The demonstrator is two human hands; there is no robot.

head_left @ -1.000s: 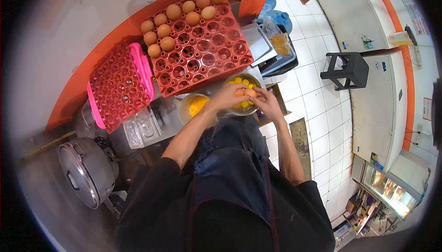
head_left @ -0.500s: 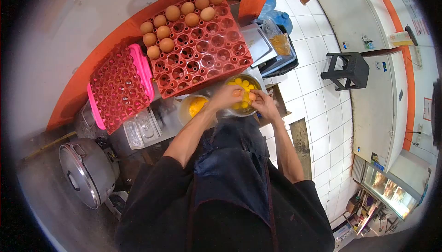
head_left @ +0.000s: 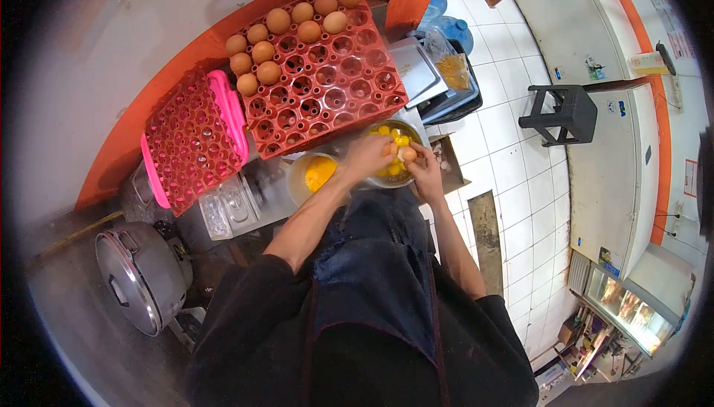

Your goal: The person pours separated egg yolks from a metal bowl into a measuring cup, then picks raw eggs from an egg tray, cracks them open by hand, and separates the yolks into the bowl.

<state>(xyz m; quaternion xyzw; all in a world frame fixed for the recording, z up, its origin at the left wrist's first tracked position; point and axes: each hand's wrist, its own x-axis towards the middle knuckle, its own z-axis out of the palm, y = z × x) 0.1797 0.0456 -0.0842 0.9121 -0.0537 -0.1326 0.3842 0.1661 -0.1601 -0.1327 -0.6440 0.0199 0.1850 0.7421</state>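
Note:
Over a metal bowl (head_left: 418, 126) of several raw egg yolks (head_left: 396, 139), both of my hands hold pieces of a cracked egg. My left hand (head_left: 368, 157) pinches one eggshell half, mostly hidden by its fingers. Between the fingertips of my right hand (head_left: 426, 173) is the other eggshell half (head_left: 408, 153), brown outside, close beside the left one. Under my left forearm stands a pale tub (head_left: 297, 178) with orange-yellow egg (head_left: 320, 172) in it. Whole brown eggs (head_left: 278, 21) sit along the far and left sides of a stack of red egg trays (head_left: 327, 98).
An egg tray with a pink plastic item (head_left: 229, 113) leans at left, near clear lidded containers (head_left: 229, 210). A large lidded pot (head_left: 141, 277) stands lower left. Right of the bowl is a box with eggshells (head_left: 444, 162). A black stool (head_left: 565, 115) stands on the tiled floor.
My hands have come closer together over the bowl, and the shell half in my right hand has tipped so that its lighter side shows. The trays and eggs have not moved.

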